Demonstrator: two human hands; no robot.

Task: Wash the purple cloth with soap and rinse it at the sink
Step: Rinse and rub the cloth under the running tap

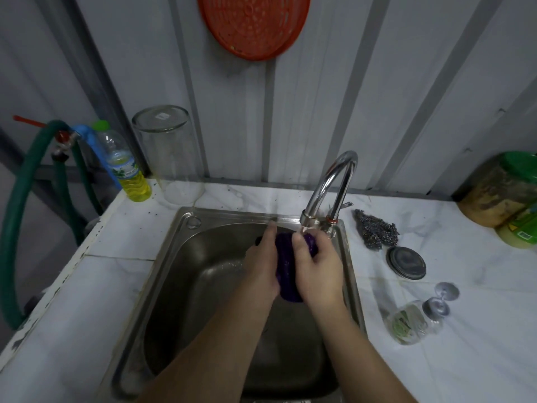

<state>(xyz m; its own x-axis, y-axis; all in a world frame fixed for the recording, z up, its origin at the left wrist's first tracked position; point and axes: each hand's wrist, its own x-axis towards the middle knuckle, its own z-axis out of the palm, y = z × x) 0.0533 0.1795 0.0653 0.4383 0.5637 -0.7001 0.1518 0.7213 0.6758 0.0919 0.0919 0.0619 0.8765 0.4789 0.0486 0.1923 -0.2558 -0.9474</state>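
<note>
The purple cloth is bunched between both my hands over the steel sink. My left hand presses against its left side with the fingers stretched upward. My right hand grips its right side with fingers curled round it. The chrome tap arches above, and water runs from its spout onto the top of the cloth and my right fingers. A bottle of yellow liquid soap stands at the back left of the counter.
An upturned glass jar stands beside the soap bottle. Right of the sink lie a steel scourer, a round lid and a tipped stemmed glass. A green-lidded jar stands far right. A green hose loops at left.
</note>
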